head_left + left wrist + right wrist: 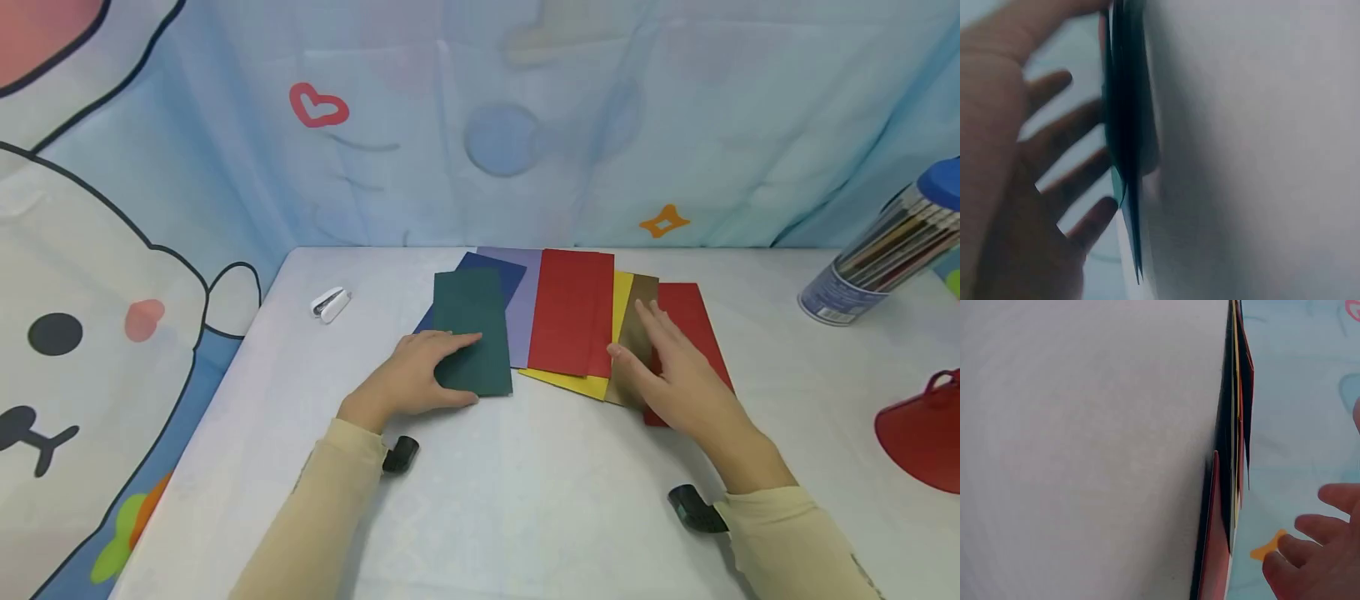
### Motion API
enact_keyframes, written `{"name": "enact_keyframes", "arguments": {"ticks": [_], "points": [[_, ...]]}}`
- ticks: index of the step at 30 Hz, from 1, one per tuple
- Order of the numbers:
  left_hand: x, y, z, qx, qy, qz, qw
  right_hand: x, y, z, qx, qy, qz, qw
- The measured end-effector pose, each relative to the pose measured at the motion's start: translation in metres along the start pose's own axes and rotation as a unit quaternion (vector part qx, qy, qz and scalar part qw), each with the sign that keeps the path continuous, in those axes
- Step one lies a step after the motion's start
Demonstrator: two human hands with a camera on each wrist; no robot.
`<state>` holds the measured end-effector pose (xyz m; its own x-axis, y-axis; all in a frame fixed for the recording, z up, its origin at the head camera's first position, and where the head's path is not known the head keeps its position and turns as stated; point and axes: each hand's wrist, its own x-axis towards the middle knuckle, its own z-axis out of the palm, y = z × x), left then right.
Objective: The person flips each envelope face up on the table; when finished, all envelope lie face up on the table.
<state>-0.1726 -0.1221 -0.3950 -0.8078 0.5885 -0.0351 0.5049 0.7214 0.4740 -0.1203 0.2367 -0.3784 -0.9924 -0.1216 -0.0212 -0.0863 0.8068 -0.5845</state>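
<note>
A fan of thin, flat, rectangular cards with matt faces and straight edges lay across the far half of a smooth white table point(525, 508). From left to right ran a navy card point(495, 265), mostly covered by a dark green card point(472, 304), then a purple card point(521, 321), a pair of overlapping red cards point(566, 308), a yellow card point(622, 304), a brown card point(642, 293) and a separate-looking red card point(693, 321) at the right end.

The left hand point(418, 371) was spread at the dark green card's left side, forefinger reaching over its face and thumb near its lower corner; I cannot tell how firmly it touched. The right hand point(678, 387) had its fingers loosely extended, pinching nothing, above the brown card and the right-end red card, hiding part of both. The right wrist view showed its fingertips apart from the cards' edges.

Both sleeves point(322, 508) were cream cloth, with small black devices point(401, 455) at the wrists. A small, glossy white stapler-like gadget point(330, 305) lay left of the cards. To their right were a clear cylinder of pencils point(888, 258) with a blue lid and a rounded red object point(922, 433), cut off by the frame. Behind hung a softly creased, pale blue cartoon-printed cloth point(412, 183).
</note>
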Motion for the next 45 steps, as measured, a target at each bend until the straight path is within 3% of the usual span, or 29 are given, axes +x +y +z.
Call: {"name": "enact_keyframes", "arguments": {"ticks": [7, 11, 18, 21, 25, 34, 45], "points": [[-0.006, 0.019, 0.005, -0.026, 0.004, 0.057, 0.998, 0.002, 0.007, 0.002, 0.022, 0.009, -0.023, 0.999], [-0.009, 0.033, 0.014, -0.029, 0.009, 0.11, 0.9934, 0.002, 0.012, 0.004, 0.035, 0.016, -0.018, 0.999], [-0.015, 0.071, 0.034, 0.015, -0.01, 0.226, 0.974, 0.0, 0.02, 0.006, 0.043, 0.023, -0.007, 0.999], [-0.015, 0.084, 0.042, 0.046, -0.022, 0.252, 0.9663, -0.001, 0.022, 0.006, 0.041, 0.008, -0.017, 0.999], [-0.016, 0.095, 0.05, 0.077, -0.039, 0.251, 0.9642, -0.001, 0.025, 0.008, 0.03, -0.017, -0.048, 0.998], [-0.017, 0.1, 0.059, 0.122, -0.037, 0.198, 0.9719, 0.003, 0.031, 0.019, -0.025, -0.021, -0.113, 0.993], [-0.018, 0.102, 0.06, 0.157, -0.007, 0.224, 0.9618, 0.001, 0.028, 0.022, -0.035, -0.024, -0.112, 0.993]]}}
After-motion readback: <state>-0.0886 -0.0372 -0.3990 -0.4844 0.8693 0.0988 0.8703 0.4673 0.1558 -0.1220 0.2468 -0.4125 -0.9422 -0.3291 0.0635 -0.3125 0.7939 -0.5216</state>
